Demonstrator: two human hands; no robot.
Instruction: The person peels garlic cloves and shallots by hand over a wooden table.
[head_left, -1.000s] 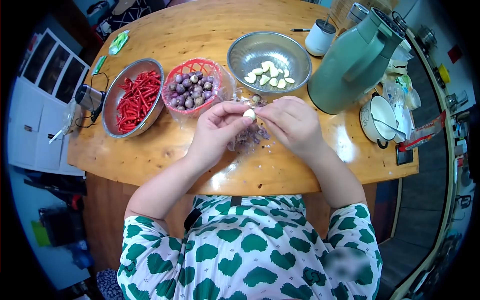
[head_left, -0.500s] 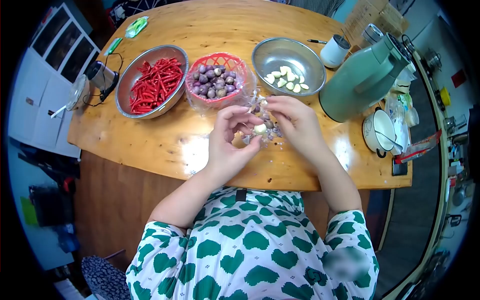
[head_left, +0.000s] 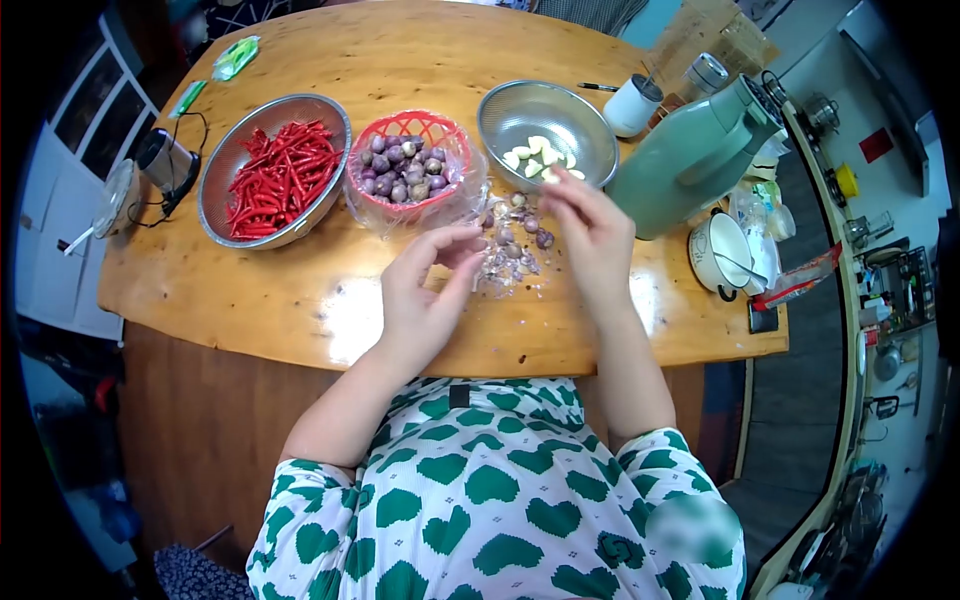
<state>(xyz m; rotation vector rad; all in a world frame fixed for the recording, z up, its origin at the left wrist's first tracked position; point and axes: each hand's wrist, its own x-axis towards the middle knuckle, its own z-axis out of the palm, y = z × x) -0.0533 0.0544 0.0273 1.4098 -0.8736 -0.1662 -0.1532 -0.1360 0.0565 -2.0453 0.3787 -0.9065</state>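
The fingertips of the forward-stretched right hand [head_left: 598, 235] are blurred over the near rim of the round silver mesh strainer [head_left: 577, 118], so whether its grip is closed on a clove cannot be told; pale, peeled cloves [head_left: 537, 148] are gathered inside (the nearest is partly covered). The left hand [head_left: 422, 292] is held above the brown wooden desk [head_left: 250, 310], thumb and curled fingers parted in a slack grip.

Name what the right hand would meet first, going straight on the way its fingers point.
Likely the round silver metal colander, at its near rim; if the right hand is higher, the pale peeled cloves inside. Depth is unclear.
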